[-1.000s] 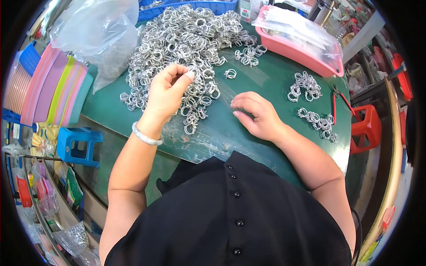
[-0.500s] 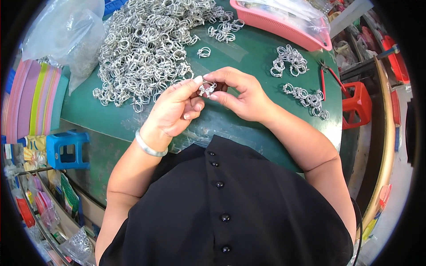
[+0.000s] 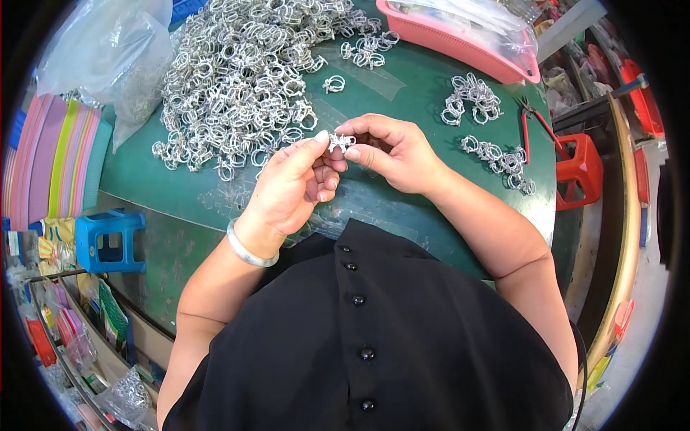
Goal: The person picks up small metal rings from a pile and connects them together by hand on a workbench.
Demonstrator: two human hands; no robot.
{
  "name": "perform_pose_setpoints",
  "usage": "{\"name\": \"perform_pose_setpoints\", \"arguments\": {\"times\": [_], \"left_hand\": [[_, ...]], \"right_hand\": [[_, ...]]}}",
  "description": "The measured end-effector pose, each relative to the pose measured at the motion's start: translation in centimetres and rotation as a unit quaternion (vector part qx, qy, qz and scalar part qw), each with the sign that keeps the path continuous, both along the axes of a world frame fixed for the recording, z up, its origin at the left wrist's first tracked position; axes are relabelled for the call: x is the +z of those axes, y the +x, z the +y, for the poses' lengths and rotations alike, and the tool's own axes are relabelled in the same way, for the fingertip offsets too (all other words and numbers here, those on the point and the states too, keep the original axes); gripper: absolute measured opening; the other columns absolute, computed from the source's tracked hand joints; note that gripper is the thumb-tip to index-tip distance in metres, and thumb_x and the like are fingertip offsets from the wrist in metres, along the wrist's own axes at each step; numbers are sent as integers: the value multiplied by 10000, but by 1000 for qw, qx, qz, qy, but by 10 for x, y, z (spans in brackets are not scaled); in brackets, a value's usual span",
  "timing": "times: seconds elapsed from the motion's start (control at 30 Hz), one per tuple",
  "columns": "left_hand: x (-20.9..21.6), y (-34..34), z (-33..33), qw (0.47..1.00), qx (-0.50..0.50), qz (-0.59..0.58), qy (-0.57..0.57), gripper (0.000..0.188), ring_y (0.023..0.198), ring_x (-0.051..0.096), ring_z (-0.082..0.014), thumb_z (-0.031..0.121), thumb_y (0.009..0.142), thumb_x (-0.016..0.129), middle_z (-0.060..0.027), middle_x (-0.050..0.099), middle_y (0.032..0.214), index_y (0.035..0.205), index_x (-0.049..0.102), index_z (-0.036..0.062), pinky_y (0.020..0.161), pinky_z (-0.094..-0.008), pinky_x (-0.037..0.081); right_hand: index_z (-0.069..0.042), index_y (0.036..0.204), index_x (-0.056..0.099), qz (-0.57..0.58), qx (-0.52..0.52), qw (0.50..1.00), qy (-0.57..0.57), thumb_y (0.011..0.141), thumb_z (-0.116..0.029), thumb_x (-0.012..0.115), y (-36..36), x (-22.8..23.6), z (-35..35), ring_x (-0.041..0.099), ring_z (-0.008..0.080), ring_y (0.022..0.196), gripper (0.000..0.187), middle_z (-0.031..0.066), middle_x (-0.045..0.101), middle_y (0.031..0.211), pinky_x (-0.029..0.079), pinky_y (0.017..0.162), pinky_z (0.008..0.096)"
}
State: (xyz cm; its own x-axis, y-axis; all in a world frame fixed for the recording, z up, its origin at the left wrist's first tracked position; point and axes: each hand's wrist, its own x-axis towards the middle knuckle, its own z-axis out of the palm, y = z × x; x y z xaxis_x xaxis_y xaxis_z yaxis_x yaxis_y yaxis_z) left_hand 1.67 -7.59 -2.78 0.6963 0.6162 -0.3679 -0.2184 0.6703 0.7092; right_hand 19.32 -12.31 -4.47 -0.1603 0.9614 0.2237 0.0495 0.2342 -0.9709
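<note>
Between my two hands is a silver ring [image 3: 342, 143] with an ornate front, held over the green table [image 3: 287, 195]. My left hand [image 3: 293, 178] pinches one side of it between thumb and fingers. The thumb and fingertips of my right hand [image 3: 388, 152] close on its other side. Just beyond my left hand lies a large heap of silver rings [image 3: 230, 86], many of them tangled together. A single ring [image 3: 333, 84] lies apart from the heap, past my fingertips. Fingers cover part of the held ring.
Two small groups of rings, one farther back [image 3: 471, 98] and one nearer [image 3: 496, 159], lie to the right beside red-handled pliers [image 3: 527, 129]. At the back stand a pink basket [image 3: 460, 43] and, left, a clear plastic bag [image 3: 108, 65]. Stools, blue [image 3: 110, 241] and red [image 3: 581, 172], flank the table.
The held ring has turned, so its ornate front now faces up more. My left hand has shifted slightly right and down; both hands stay on the ring.
</note>
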Motion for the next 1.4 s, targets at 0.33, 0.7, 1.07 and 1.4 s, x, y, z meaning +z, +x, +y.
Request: {"name": "perform_pose_setpoints", "arguments": {"times": [0.33,0.7,1.07,1.4], "left_hand": [[0,0,-1,1000,9,16,9,247,550,491,-79,270,878,502,-24,554,689,793,556,45,471,-189,388],[-3,1,-2,1000,10,21,12,253,537,481,-80,294,866,521,-7,547,659,762,559,66,468,-192,383],[-6,3,-5,999,40,16,18,234,563,515,-90,274,867,527,-16,561,695,812,556,48,485,-204,406],[-11,-1,-4,996,35,1,87,163,663,537,-97,144,880,492,-39,587,811,967,568,30,564,-208,426]], "right_hand": [[20,1070,530,44,28,998,-36,847,-69,546,0,0,1,546,86,892,240,49,590,969,449,776,225],[15,1041,547,33,10,998,-49,843,-76,557,-1,0,-1,538,65,844,218,38,597,933,447,744,210],[-41,944,588,-153,-108,966,179,713,-42,666,-1,-2,3,564,133,698,244,62,565,807,464,611,237],[-55,1085,490,-133,-131,970,157,679,-25,685,-4,-3,1,538,141,706,451,57,542,812,465,616,248]]}}
